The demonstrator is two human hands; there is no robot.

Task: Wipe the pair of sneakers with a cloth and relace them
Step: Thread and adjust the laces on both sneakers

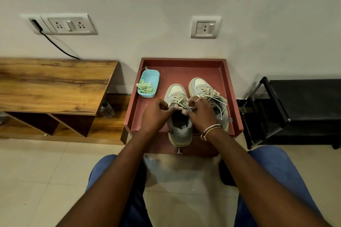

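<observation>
On the red worktop [177, 71], the nearer sneaker [180, 134] lay toe-away along our midline; our left hand [156, 111] and right hand [200, 110], equally near, each pinched its lace [178, 98] beside the tongue.

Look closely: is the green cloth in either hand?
No, the green cloth lies in the blue tub; the left hand and right hand pinch sneaker laces.

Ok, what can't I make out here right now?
Head view only:
- Top eyelets of near sneaker: hidden by left hand and right hand, pinching its laces.
- Far sneaker heel: behind right wrist.
- Cloth in tub: too small to judge wet or dry.
</observation>
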